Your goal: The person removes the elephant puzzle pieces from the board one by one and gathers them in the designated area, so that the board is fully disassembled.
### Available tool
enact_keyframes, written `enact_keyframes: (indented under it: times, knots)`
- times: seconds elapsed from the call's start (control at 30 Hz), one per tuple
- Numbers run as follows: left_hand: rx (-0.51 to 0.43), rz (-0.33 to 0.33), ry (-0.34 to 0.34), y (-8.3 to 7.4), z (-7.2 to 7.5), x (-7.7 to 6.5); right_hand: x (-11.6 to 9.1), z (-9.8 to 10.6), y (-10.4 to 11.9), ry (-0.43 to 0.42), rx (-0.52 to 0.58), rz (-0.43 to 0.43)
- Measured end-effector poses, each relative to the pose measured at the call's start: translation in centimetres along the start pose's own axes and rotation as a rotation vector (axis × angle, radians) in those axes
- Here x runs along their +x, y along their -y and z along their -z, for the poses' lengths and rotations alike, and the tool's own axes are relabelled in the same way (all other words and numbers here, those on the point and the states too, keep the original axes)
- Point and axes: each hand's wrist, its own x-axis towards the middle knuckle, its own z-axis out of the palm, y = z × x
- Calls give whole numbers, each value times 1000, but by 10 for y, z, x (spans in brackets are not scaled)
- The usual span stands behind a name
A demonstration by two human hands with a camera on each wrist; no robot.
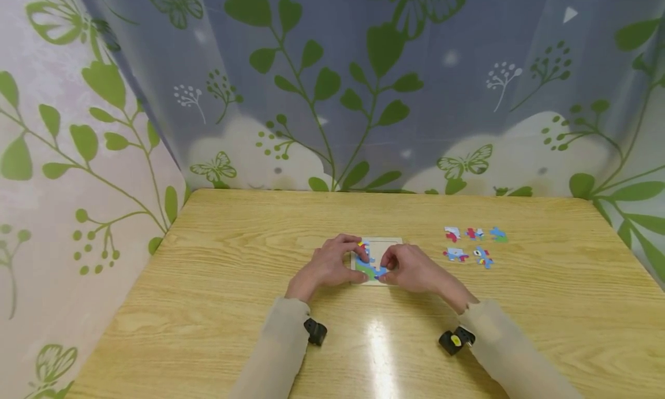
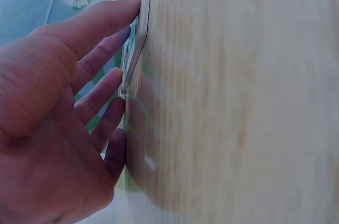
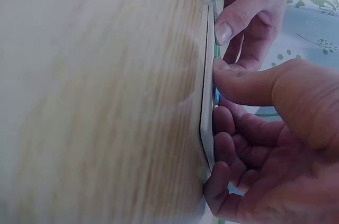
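Note:
A small jigsaw puzzle board (image 1: 393, 239) with a pale wooden rim lies on the table between both hands. Green and blue pieces (image 1: 365, 269) fill its lower left, and a red and yellow bit shows higher on the left. My left hand (image 1: 332, 263) spans the board's left side, thumb near the bottom edge and fingers spread by the rim (image 2: 136, 49). Curled at the lower right, my right hand (image 1: 414, 268) pinches a blue puzzle piece (image 1: 383, 271) between thumb and fingers, low over the board. In the right wrist view its thumb (image 3: 243, 83) is beside the left thumb.
Several loose puzzle pieces lie in two rows right of the board, among them a blue and green one (image 1: 499, 234) and a blue one with an eye (image 1: 483, 257). The wooden table (image 1: 249, 226) meets a patterned curtain (image 1: 337, 127) at its back edge.

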Motion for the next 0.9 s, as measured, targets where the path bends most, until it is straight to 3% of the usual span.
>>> enact_keyframes:
  times: [0.9]
  knots:
    - [21,26,-12,-6,-1,-1,-2,-1,-1,-19,34,16]
